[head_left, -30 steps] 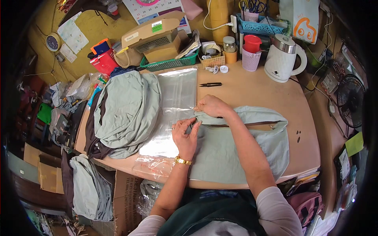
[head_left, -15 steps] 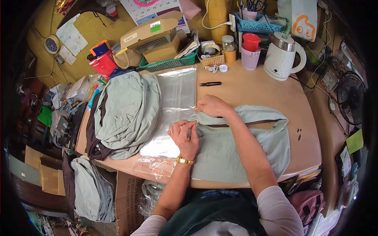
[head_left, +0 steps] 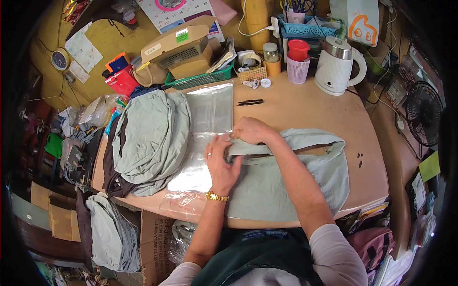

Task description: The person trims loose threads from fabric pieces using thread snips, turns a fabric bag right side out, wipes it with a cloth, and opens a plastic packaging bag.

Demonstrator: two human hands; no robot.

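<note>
A pale grey-green cloth piece with a long dark brown opening along its upper side lies on the table in front of me. My right hand is closed on the cloth's upper left corner, with its fingertips partly hidden. Beside the cloth's left edge, my left hand has its thumb and fingers apart and curved; a gold watch is on that wrist. Under and beyond my left hand, clear plastic bags lie flat.
A pile of similar cloth pieces stands to the left. Black thread snips lie beyond my hands. At the back are a white kettle, a lilac cup and a green basket. A fan is at the right.
My left thumb and fingers have come apart from a pinch at the cloth's edge, and the hand has shifted slightly. My right hand stays at the cloth's corner. The view has shifted a little.
</note>
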